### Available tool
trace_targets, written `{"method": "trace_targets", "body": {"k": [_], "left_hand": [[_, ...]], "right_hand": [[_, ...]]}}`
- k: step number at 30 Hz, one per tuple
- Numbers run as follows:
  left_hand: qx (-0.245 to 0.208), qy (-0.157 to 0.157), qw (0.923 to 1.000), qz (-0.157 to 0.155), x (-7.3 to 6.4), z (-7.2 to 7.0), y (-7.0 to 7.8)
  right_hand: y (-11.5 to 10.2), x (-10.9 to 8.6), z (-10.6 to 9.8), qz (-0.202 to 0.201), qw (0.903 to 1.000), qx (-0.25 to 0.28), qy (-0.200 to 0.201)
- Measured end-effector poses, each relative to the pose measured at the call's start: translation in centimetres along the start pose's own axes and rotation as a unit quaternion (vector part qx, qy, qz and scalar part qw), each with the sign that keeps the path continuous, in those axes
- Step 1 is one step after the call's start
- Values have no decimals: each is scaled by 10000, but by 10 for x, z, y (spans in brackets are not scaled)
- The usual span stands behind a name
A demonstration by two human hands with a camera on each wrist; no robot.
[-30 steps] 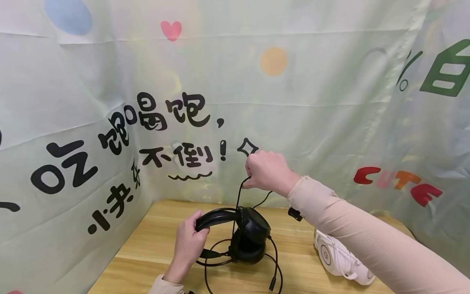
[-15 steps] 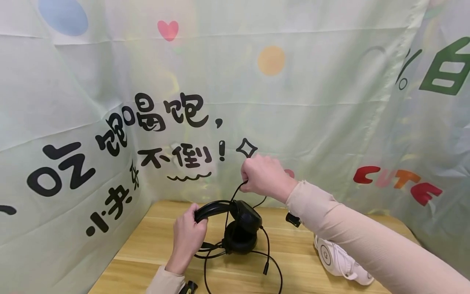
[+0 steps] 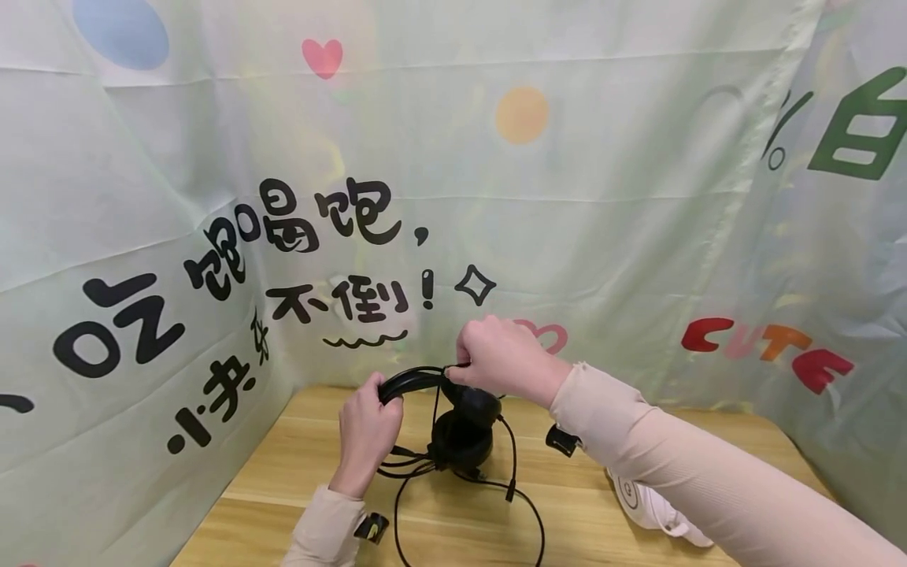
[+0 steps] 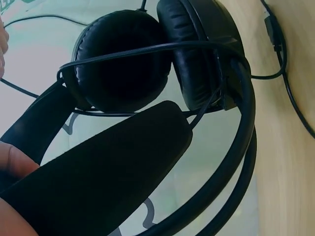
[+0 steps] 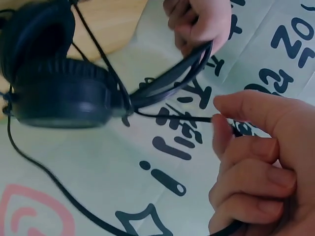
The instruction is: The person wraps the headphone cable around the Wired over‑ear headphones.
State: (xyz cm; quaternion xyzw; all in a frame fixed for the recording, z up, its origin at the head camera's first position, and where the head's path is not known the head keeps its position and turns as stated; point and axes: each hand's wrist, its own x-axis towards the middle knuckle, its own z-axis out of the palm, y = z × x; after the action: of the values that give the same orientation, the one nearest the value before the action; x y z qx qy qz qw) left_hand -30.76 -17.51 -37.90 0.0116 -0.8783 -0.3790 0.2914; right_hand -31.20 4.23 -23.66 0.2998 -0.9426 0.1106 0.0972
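Black over-ear headphones [image 3: 462, 441] hang tilted above the wooden table. My left hand [image 3: 370, 429] grips their headband [image 4: 103, 172], fingers and thumb wrapped around its padded strip. Close to the near earcup, my right hand [image 3: 506, 358] pinches the black cable [image 5: 170, 117] between thumb and forefinger, its other fingers curled. In the right wrist view a loop of that cable runs under the headphones and back to the curled fingers. A USB plug [image 4: 270, 30] on the cable appears in the left wrist view, over the table.
A white device with a round logo [image 3: 648, 504] lies at the table's right side, partly hidden by my right sleeve. More black cable [image 3: 542, 528] loops across the wooden table [image 3: 255, 520]. Printed cloth [image 3: 623, 157] walls in the back and both sides.
My right hand has come down and slightly left, close to the headband, and the cable span between them has shortened. My left hand and the headphones have risen a little.
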Motion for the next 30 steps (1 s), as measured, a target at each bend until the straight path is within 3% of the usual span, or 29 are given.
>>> {"method": "trace_targets", "body": {"k": [9, 16, 24, 30], "left_hand": [[119, 270, 9994, -194, 11, 1, -9], [132, 372, 9981, -477, 15, -1, -22], [-7, 382, 9978, -542, 18, 0, -20], [-234, 382, 9963, -732, 19, -1, -21]], "right_hand": [[-5, -12, 3, -182, 9985, 459, -241], [-12, -23, 4, -654, 9952, 697, -210], [-7, -32, 8, -798, 9931, 857, -70], [-7, -37, 15, -923, 9877, 1241, -220]]}}
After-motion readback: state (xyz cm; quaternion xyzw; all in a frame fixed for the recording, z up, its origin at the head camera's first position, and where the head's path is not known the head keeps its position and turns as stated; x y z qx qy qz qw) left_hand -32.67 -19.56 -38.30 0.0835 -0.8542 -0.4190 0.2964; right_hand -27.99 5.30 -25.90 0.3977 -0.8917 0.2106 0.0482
